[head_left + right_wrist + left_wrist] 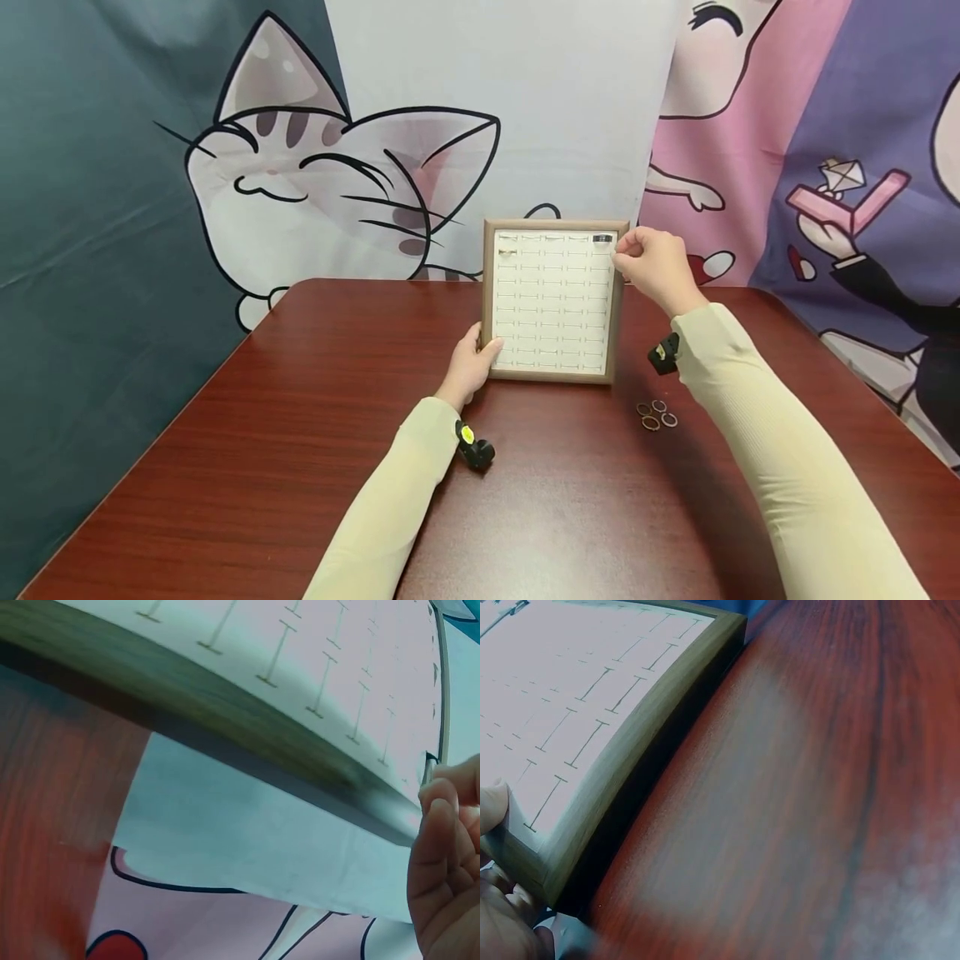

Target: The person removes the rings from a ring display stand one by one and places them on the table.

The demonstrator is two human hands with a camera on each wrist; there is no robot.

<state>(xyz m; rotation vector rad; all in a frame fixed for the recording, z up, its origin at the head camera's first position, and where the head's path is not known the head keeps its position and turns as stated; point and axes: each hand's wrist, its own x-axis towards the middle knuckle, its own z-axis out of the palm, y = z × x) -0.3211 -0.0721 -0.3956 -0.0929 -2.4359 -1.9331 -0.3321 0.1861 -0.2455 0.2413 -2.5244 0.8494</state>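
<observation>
Four loose rings (pixel 658 421) lie on the bench (pixel 337 383). Beyond, the left hand (pixel 469 367) grips the upright ring board (pixel 555 302), best kept firm. At its upper right corner, the right hand (pixel 651 260) has its fingertips together beside the dark ring (pixel 602 239); whether they pinch anything, I cannot tell. Light, straight pressure into the slot should work best.

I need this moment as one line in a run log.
left hand: grips framed ring board, lower left; right hand: at board's upper right, grasp unclear; on board: black ring, gold ring; on table: four loose rings
</observation>
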